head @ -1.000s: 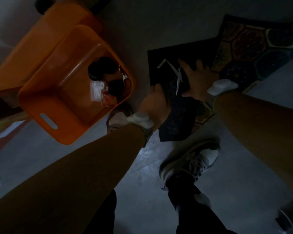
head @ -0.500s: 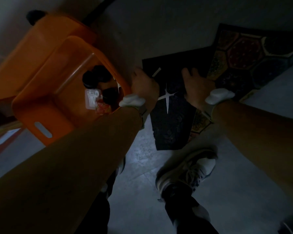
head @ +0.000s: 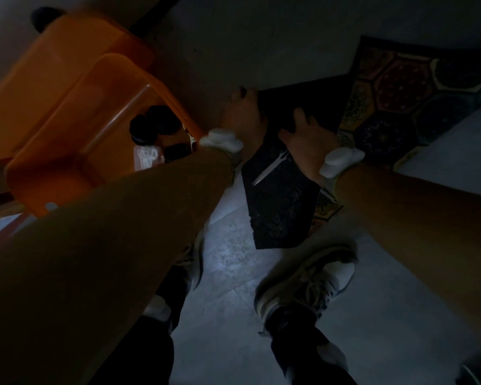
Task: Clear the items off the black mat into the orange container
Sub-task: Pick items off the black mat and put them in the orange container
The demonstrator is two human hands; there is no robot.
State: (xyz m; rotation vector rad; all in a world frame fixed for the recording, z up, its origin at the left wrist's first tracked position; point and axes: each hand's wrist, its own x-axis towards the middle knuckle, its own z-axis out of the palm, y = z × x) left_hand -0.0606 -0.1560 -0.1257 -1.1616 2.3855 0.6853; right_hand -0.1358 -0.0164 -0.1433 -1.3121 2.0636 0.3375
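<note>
Gripping: left hand clamps the upper-left edge of the black mat, mid-frame.
Right hand: fingers curled onto the mat top, looks like grasping it too.
White sliver: lying on the mat, between both wrists.
Orange container: upper left, dark stuff and a white packet inside.
Patterned rug: upper right, partly under the mat.

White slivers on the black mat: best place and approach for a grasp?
The white slivers lie flat, thin and pointed, in the fold of the black mat. Pinch the wider upper end from above, near the right hand; the lower tips look too narrow to grip.
</note>
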